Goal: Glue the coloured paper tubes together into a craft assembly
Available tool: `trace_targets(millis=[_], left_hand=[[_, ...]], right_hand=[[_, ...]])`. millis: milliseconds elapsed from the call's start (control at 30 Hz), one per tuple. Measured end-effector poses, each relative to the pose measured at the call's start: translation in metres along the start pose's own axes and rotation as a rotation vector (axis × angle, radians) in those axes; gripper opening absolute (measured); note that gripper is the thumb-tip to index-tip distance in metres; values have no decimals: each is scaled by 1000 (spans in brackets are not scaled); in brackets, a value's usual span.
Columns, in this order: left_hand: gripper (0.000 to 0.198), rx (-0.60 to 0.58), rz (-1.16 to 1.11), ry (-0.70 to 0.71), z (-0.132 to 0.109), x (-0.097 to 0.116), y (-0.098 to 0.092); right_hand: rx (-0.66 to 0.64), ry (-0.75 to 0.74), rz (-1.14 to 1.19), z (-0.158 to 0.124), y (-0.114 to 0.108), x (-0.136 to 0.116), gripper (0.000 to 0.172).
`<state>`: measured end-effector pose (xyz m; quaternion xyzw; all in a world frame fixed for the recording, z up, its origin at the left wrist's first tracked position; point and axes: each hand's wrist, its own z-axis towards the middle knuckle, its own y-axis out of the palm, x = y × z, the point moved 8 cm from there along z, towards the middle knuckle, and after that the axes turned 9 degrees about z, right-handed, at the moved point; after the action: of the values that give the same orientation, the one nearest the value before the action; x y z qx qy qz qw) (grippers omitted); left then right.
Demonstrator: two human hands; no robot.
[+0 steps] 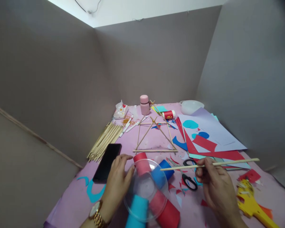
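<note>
My right hand [215,186] pinches a thin wooden stick [237,162], held nearly level above the table, its left end over the clear round plastic dish [146,186]. My left hand [118,174] is open beside the dish's left rim, thumb and fingers apart; whether the thumb touches the rim, I cannot tell. Around the dish, partly seen through it, are a smaller red paper roll [140,155], a blue roll [169,171], a light-blue roll [133,218] and a larger red roll [169,215]. Beyond them stands a frame of joined sticks [154,151].
A phone [108,161] and a pile of sticks [106,139] lie left. Black-handled scissors [189,182] lie among paper scraps near my right hand. A yellow glue gun [249,202] is far right, paper sheets [223,133] behind. A pink bottle [144,106] stands at the back.
</note>
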<state>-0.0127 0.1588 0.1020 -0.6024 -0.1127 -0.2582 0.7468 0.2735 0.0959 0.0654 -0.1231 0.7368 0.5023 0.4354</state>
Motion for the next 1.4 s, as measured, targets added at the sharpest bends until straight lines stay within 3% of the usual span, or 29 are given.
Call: trace_targets(millis=[100, 200, 333, 467, 567, 667, 967, 1400], left_hand=[[26, 98, -38, -49, -20, -13, -12], [31, 202, -190, -222, -54, -40, -17], [47, 173, -484, -519, -101, -75, 12], [52, 180, -672, -638, -126, -85, 41], [51, 180, -753, -660, -133, -88, 55], [51, 196, -790, -672, -136, -89, 62], [47, 350, -798, -740, -142, -82, 56], [44, 280, -856, -744, -141, -86, 64]], right_hand=[[-10, -4, -65, -3, -1, 0, 30], [-80, -13, -182, -9, 5, 1, 31], [-200, -121, -323, -27, 26, -5, 31], [-414, -356, -507, -52, 60, -18, 30], [-685, -506, -666, -69, 84, -17, 26], [-811, -578, -793, -74, 94, -11, 22], [-866, -657, -980, -77, 107, 2, 24], [-964, -762, -1061, -86, 128, 4, 21]])
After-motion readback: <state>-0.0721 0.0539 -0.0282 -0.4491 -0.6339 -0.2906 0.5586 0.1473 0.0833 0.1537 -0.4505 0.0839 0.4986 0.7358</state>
